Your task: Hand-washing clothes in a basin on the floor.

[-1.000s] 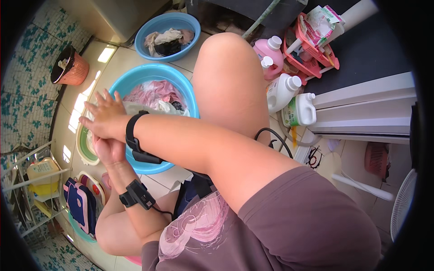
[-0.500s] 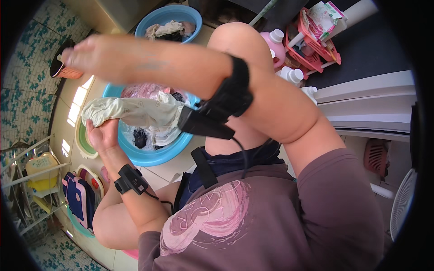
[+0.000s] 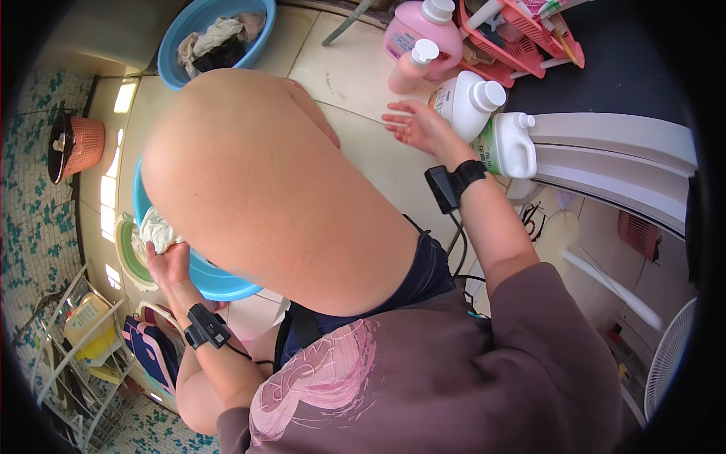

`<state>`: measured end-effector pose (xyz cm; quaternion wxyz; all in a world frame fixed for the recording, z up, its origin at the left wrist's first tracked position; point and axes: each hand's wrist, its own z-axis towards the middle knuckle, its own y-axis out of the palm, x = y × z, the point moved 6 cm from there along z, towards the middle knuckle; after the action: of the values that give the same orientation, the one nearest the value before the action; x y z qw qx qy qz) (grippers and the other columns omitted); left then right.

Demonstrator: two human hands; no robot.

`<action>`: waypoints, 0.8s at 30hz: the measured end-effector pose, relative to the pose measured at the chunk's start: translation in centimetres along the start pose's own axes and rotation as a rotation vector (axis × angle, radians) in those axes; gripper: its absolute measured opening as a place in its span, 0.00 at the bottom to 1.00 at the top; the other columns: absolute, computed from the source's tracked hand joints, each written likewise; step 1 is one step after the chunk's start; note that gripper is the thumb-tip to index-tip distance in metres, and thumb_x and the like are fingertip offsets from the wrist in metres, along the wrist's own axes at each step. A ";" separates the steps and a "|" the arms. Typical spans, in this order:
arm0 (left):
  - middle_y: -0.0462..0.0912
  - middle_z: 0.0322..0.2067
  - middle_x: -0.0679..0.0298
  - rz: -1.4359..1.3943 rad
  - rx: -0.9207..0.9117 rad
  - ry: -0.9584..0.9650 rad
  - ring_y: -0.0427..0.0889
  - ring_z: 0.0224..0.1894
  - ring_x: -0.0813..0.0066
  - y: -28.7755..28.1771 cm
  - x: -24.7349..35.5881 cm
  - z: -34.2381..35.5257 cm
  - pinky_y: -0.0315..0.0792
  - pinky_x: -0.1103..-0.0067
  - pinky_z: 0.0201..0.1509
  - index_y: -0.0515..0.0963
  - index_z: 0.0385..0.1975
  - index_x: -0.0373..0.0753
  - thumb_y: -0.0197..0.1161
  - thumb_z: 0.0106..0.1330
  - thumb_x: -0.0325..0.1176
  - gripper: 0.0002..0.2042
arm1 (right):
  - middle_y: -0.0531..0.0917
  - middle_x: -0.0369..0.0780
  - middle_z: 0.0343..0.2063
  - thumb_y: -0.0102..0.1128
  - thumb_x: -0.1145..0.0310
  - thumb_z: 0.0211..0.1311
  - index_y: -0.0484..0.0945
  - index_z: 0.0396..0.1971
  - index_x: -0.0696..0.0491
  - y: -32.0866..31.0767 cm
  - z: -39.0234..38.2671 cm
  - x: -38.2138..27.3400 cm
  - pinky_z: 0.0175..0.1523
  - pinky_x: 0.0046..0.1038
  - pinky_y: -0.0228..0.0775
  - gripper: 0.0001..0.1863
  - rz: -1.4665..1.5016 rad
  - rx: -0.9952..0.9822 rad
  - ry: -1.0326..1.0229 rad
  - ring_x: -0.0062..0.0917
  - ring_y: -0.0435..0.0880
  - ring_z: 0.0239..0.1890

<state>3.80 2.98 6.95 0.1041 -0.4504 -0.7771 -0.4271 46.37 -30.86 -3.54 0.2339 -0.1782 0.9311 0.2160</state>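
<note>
My left hand (image 3: 171, 266) is closed on a whitish garment (image 3: 157, 230) at the edge of a blue basin (image 3: 231, 287). My raised thigh and knee hide most of that basin and its contents. My right hand (image 3: 420, 130) holds nothing, its fingers apart over the floor tiles. Beside it stands a white bottle with a white cap (image 3: 463, 106), and just beyond is a small pink pump bottle (image 3: 412, 68).
Farther back are a large pink jug (image 3: 423, 30) and a red plastic rack (image 3: 522, 57). A white-and-green jug (image 3: 511, 145) stands by the door track. Another blue basin (image 3: 168, 57) holds clothes. Leftward are a green basin (image 3: 130, 257), an orange bin (image 3: 85, 144) and a wire rack (image 3: 79, 333).
My right arm has swung from the far left, across the basin, to the bottles on the right. My knee now covers the basin. My left hand still grips the garment, now lower.
</note>
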 end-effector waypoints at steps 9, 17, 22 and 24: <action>0.60 0.66 0.50 0.204 0.210 0.023 0.60 0.67 0.54 -0.8 -1.4 -0.9 0.52 0.59 0.71 0.57 0.65 0.33 0.42 0.72 0.42 0.26 | 0.81 0.45 0.43 0.29 0.42 0.71 0.46 0.70 0.36 -2.1 3.0 8.5 0.33 0.21 0.72 0.31 -0.410 0.072 0.008 0.24 0.81 0.31; 0.61 0.65 0.50 0.210 0.179 -0.025 0.60 0.67 0.54 -1.7 -2.0 -0.5 0.52 0.59 0.71 0.57 0.65 0.33 0.42 0.72 0.42 0.26 | 0.77 0.45 0.54 0.33 0.46 0.72 0.57 0.66 0.42 -3.1 4.5 9.4 0.38 0.21 0.70 0.28 0.074 0.010 -0.031 0.30 0.82 0.45; 0.61 0.65 0.50 0.189 0.096 -0.038 0.60 0.67 0.54 -2.3 -1.3 -0.4 0.53 0.59 0.71 0.57 0.65 0.33 0.42 0.72 0.42 0.26 | 0.76 0.44 0.55 0.34 0.52 0.74 0.66 0.58 0.55 -3.5 5.1 10.5 0.43 0.20 0.69 0.25 0.094 -0.022 -0.043 0.30 0.80 0.50; 0.61 0.65 0.50 0.177 0.032 -0.057 0.60 0.67 0.54 -2.4 -0.9 -0.1 0.53 0.59 0.71 0.57 0.65 0.33 0.42 0.72 0.42 0.26 | 0.76 0.45 0.55 0.34 0.53 0.74 0.66 0.57 0.57 -3.7 5.7 10.7 0.45 0.21 0.70 0.25 0.124 -0.008 -0.046 0.31 0.80 0.51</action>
<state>2.38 1.75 5.13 0.1262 -0.5276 -0.7436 -0.3908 41.17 -33.67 -14.70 0.2409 -0.1162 0.9338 0.2376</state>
